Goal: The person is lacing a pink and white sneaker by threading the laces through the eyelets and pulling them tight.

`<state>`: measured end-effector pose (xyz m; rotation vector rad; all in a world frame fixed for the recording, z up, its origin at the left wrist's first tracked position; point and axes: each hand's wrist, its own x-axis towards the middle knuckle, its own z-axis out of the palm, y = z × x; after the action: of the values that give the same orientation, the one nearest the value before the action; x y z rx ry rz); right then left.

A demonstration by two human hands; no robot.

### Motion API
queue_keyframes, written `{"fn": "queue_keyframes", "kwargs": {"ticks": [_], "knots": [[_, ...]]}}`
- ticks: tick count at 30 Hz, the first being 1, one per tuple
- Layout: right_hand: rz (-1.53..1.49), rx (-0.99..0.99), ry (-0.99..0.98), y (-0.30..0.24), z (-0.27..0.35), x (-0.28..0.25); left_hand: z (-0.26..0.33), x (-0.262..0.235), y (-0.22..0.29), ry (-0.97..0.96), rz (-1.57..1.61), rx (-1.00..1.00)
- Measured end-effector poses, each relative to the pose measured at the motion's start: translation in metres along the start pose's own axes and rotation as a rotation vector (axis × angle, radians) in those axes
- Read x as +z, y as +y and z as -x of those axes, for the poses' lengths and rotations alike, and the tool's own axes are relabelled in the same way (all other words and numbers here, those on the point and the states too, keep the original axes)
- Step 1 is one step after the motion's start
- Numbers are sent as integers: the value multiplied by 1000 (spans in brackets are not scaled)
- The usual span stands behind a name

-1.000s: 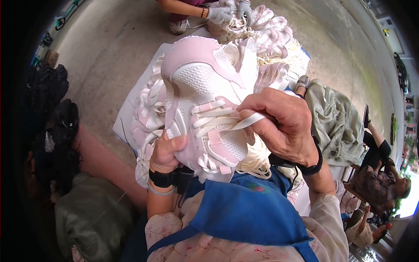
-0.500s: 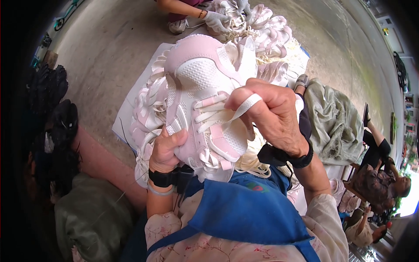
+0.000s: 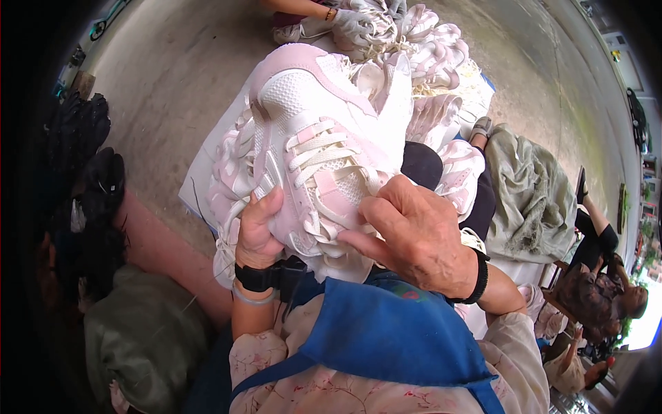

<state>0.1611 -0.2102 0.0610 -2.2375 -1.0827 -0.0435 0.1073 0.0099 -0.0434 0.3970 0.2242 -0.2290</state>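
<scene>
A white and pale pink sneaker (image 3: 293, 93) lies tilted in front of me above my lap. My left hand (image 3: 261, 224) grips its side, thumb over the edge of the upper. Flat cream-white shoelace (image 3: 318, 153) runs in rows across the eyelets. My right hand (image 3: 420, 231) is closed over the lower rows, thumb and bent forefinger at the lace beside the tongue. The lace end in those fingers is mostly hidden. More pink and white sneakers (image 3: 231, 155) lie beneath and around this one.
Opposite, a person's gloved hands (image 3: 355, 26) work at a heap of similar sneakers (image 3: 434, 52). A grey-green cloth (image 3: 527, 196) covers something at right, with seated people (image 3: 600, 297) beyond. Dark shoes (image 3: 103, 183) and a dark green sack (image 3: 145, 338) are at left.
My right hand has come down and toward me, from holding a lace loop raised above the sneaker to the lower eyelets. The left hand keeps its grip.
</scene>
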Motion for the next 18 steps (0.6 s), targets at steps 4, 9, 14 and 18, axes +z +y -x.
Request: {"fn": "queue_keyframes", "kwargs": {"ticks": [4,9,14,18], "knots": [[42,-52,-1,3,1,2,-1,2,-1,1,-83,72],[28,-94,31,2,-2,2,0,-3,-1,-36,-152,70],[-27,44,36,-7,-7,7,0,0,-2,-8,-112,92],[-28,-8,20,-2,-7,10,0,1,-1,-29,-77,56]]}}
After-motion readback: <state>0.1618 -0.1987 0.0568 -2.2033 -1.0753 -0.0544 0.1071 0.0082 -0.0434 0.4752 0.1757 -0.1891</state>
